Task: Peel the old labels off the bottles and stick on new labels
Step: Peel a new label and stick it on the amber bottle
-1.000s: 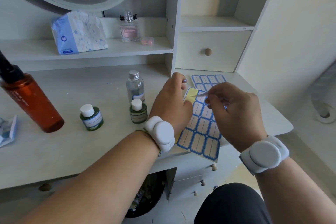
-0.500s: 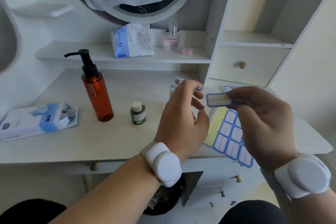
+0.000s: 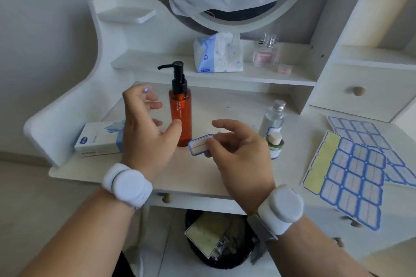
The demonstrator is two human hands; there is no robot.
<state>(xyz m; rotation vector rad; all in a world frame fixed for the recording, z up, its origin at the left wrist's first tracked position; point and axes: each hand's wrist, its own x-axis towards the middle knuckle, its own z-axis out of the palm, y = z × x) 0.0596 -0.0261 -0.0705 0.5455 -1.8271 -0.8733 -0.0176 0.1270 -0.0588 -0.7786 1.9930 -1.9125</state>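
Setting: a white vanity desk (image 3: 202, 177) with a back shelf, side cubbies and a round mirror draped in plastic.

Nearest, below the desk edge: a black waste bin (image 3: 225, 252) on the floor, holding a yellowish backing sheet and crumpled scraps.

My wrists: a white round band on each.

My right hand (image 3: 238, 157): thumb and fingertips pinch one blue-bordered label (image 3: 199, 144), held above the desk surface, just in front of the base of the orange pump bottle. The label's white face is turned up towards me.

My left hand (image 3: 146, 132): fingers spread and relaxed, grasping nothing, raised beside the pump bottle on its left; the thumb tip is right at the bottle's side, though I cannot tell if it touches.

Orange pump bottle (image 3: 180, 114): upright near the desk centre, black pump head, nozzle pointing left.

White and blue box (image 3: 99, 139): lying flat at the desk's left end, partly behind my left hand.

Small green bottle (image 3: 275, 145): upright, just right of my right hand, pale cap.

Clear bottle (image 3: 272, 119): upright directly behind the green one, silver cap, a blue-edged label on its lower front.

Label sheets (image 3: 351, 177): two at the desk's right end, overlapping; the upper one has its left column peeled to yellow backing.

Back shelf: a tissue pack (image 3: 218, 54), a pink perfume bottle (image 3: 265, 54) and a small pink object (image 3: 284, 68) to its right.
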